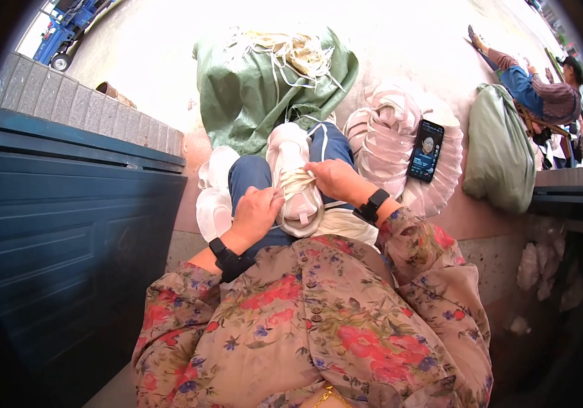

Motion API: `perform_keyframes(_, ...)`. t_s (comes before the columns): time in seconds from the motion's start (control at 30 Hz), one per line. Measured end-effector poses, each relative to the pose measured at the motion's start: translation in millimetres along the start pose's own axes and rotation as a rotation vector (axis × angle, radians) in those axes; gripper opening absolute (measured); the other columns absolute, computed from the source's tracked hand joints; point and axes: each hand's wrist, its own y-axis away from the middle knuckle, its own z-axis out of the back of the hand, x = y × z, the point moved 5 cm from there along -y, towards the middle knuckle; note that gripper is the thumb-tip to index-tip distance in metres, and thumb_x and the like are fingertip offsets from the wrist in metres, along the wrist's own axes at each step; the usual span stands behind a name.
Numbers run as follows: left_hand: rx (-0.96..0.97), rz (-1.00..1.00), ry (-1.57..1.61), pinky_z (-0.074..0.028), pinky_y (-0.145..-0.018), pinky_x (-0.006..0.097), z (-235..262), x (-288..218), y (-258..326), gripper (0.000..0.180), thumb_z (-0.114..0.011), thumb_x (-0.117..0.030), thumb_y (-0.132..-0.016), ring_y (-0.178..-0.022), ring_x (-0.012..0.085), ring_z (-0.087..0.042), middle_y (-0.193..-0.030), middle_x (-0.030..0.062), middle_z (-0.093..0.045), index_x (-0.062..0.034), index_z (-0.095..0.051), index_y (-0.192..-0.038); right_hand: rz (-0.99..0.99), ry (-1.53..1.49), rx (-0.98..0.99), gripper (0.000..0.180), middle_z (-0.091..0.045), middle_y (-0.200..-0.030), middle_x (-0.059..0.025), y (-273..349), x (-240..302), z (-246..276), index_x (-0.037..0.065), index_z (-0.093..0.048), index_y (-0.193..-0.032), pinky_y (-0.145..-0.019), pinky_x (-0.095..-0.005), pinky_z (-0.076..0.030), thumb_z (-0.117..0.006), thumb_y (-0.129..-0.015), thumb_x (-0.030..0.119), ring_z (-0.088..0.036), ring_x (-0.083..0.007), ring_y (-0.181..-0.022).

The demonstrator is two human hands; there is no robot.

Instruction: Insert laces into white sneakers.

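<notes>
A pale shoe [288, 145] is held lengthwise at the centre of the frame, between two denim-clad legs [249, 177], by which it is probably kept steady so that both hands can be spared for the cream laces [294, 183]. At the shoe's right edge, the laces seem to be pinched between the thumb and fingers of the right hand [339, 182], held clear of the upper, perhaps for tension. The left hand [255, 212] is curled at the shoe's left edge, fingertips drawn together; whether a lace end is gripped there cannot be told. A loose bundle of strands [298, 53] is laid on a green sack [234, 112] at upper centre, presumably to be kept within reach. Right of centre, a pink pile [376, 153], apparently of nested shoes, is kept beside the legs, and a lit phone [426, 151] is propped on it, likely angled for viewing. More pale shoes [214, 212] are set left of the legs. At upper right, another person [543, 95] is seated beyond a green bag [499, 153].
</notes>
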Motion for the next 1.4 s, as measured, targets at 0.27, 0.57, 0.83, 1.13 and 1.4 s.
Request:
perform_keyframes(0.27,0.123,-0.070,-0.245,-0.040,-0.058,0.040,-2,-2,9,0.013,-0.060,-0.018,-0.076,-0.063,0.0285,-0.053,-0.062,0.0120,-0.055,-0.0045,-0.060,-0.073,0.048,0.241,0.118,0.008,-0.057,-0.056,-0.0084,30,2,26,0.010,-0.059,-0.068,-0.061,-0.0364,-0.041,-0.056,-0.073,0.015,-0.059,-0.0254,-0.058)
perform_keyframes(0.57,0.106,0.070,-0.419,-0.043,-0.054,0.044,22,30,27,0.012,-0.049,-0.009,-0.075,-0.058,0.0326,-0.056,-0.059,0.0157,-0.055,-0.0048,-0.058,-0.068,-0.245,0.507,0.035,0.026,-0.054,-0.101,-0.0109,56,-10,42,0.006,-0.053,-0.096,-0.067,-0.0365,-0.041,-0.052,-0.070,0.002,-0.059,-0.0245,-0.076)
perform_keyframes(0.83,-0.117,0.429,0.117,-0.048,-0.055,0.035,65,50,18,0.019,-0.046,-0.014,-0.084,-0.057,0.0270,-0.059,-0.065,0.0172,-0.060,-0.0008,-0.059,-0.087,0.103,0.471,-0.098,0.019,-0.056,-0.088,-0.0084,23,25,8,0.005,-0.054,-0.090,-0.072,-0.0340,-0.037,-0.050,-0.072,0.008,-0.053,-0.0214,-0.085)
perform_keyframes(1.13,-0.218,0.627,1.367,-0.052,-0.063,0.037,89,20,5,0.018,-0.037,-0.018,-0.091,-0.071,0.0237,-0.060,-0.086,0.0150,-0.059,-0.0021,-0.044,-0.098,-0.124,0.071,-0.274,0.026,-0.056,-0.061,-0.0115,14,5,61,0.008,-0.056,-0.101,-0.053,-0.0307,-0.047,-0.049,-0.076,0.004,-0.055,-0.0240,-0.053)
perform_keyframes(1.4,-0.347,0.786,0.453,-0.045,-0.075,0.037,-4,125,67,0.029,-0.051,-0.007,-0.082,-0.087,0.0266,-0.054,-0.099,0.0167,-0.054,-0.0009,-0.043,-0.109,-0.491,-1.183,-0.342,0.033,-0.048,-0.070,0.0014,65,4,141,0.000,-0.046,-0.116,-0.052,-0.0165,-0.036,-0.049,-0.083,0.005,-0.043,-0.0044,-0.058)
